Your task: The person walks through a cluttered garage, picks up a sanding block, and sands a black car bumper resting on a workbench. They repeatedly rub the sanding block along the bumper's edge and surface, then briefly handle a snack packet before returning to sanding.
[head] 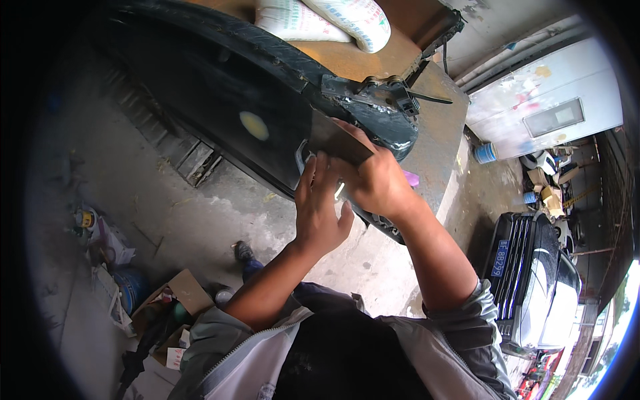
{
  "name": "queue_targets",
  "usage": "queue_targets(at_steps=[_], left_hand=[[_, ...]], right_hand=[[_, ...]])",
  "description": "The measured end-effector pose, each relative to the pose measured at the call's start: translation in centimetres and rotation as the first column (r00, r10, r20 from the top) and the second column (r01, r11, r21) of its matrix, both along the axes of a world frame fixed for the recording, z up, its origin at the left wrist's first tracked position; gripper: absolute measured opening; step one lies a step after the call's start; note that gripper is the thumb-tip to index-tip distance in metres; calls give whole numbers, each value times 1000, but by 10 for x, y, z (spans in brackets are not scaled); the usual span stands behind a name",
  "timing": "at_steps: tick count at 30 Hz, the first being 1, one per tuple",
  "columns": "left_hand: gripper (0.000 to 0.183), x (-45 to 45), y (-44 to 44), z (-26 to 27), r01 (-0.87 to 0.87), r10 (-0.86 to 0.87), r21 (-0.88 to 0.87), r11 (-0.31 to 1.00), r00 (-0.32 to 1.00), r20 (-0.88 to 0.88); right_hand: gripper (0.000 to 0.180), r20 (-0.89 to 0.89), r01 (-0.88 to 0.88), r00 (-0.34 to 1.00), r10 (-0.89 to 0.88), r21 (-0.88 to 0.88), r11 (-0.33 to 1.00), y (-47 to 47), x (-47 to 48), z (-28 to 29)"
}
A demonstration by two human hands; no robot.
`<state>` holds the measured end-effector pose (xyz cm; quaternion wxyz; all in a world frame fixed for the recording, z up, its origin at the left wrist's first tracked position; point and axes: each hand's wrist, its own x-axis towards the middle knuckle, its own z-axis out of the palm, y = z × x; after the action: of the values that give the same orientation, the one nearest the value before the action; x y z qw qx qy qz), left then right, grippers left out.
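A dark car body panel [220, 95], perhaps a door, lies on a rust-brown metal surface before me. It bears a pale yellow-grey oval patch [254, 125]. My right hand [372, 172] grips a dark flat sheet [340, 137], seemingly sandpaper, at its right edge, with the fingers partly hidden behind it. My left hand [322, 200] rests with fingers spread near the panel's lower edge, beside a curved silvery part [301, 156] that may be a handle. Whether the left fingertips touch the sheet, I cannot tell. A latch-like metal mechanism [390, 90] sits at the panel's upper right.
White printed sacks [345, 22] lie on the rusty metal surface [435, 120] behind the panel. Cardboard boxes [190, 292] and a blue bucket [131, 290] stand at lower left. A parked car [530, 280], a blue tin [485, 153] and a white door [550, 95] are at the right.
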<state>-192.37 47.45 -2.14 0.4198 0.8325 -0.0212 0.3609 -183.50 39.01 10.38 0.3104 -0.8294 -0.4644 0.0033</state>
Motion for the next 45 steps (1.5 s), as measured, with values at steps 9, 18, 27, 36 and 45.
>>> queue_targets(at_steps=[9,18,27,36,45], left_hand=[[80,32,25,22,-57,57,123,991,998,4],[76,27,3,30,-63,101,282,957,987,-124],[67,35,23,31,-113,120,260,959,993,-11],[64,26,34,19,-35,29,93,995,997,74],[69,34,48,21,-20,21,-13,1000,995,101]], right_hand=[[27,65,251,963,-263,144,957,-35,-18,17],[16,-238,358,928,-286,355,864,-50,-28,12],[16,-183,263,961,-208,363,894,-56,-25,11],[19,-71,200,979,-189,210,957,-22,-8,17],[38,163,200,963,-215,103,974,24,2,-5]])
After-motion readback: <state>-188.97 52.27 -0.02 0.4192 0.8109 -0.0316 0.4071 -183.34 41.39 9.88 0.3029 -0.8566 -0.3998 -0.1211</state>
